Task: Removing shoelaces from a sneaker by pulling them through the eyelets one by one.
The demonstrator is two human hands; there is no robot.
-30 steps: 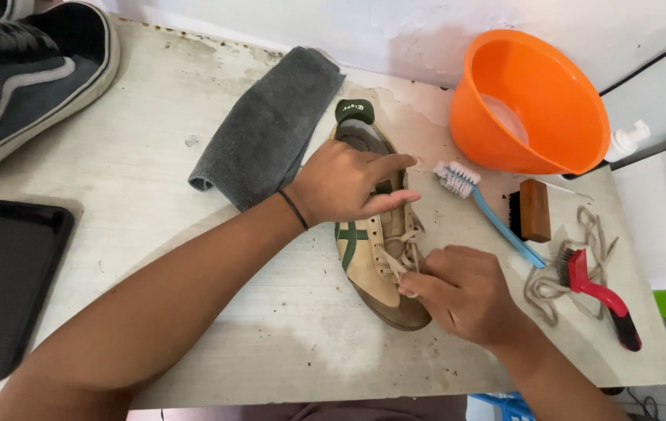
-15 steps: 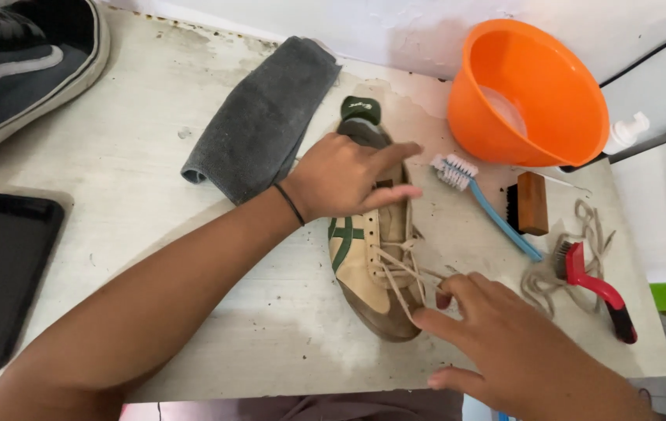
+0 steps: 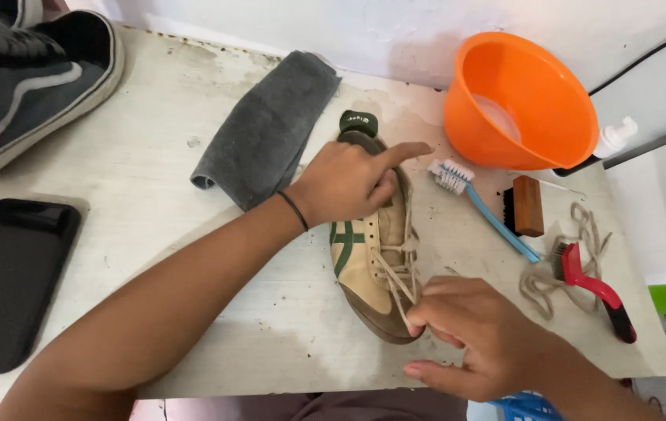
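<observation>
Now the right hand pinches a lace; the left hand, pressed closed, steadies the shoe. Tugging hard could snag the lace.

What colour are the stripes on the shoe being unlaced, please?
Green stripes on the tan shoe, in the head view.

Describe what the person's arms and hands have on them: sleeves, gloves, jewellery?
Both forearms are bare, no sleeves in view and no gloves. The left hand has a thin black band around its wrist. The right hand shows no ring, watch or band.
</observation>
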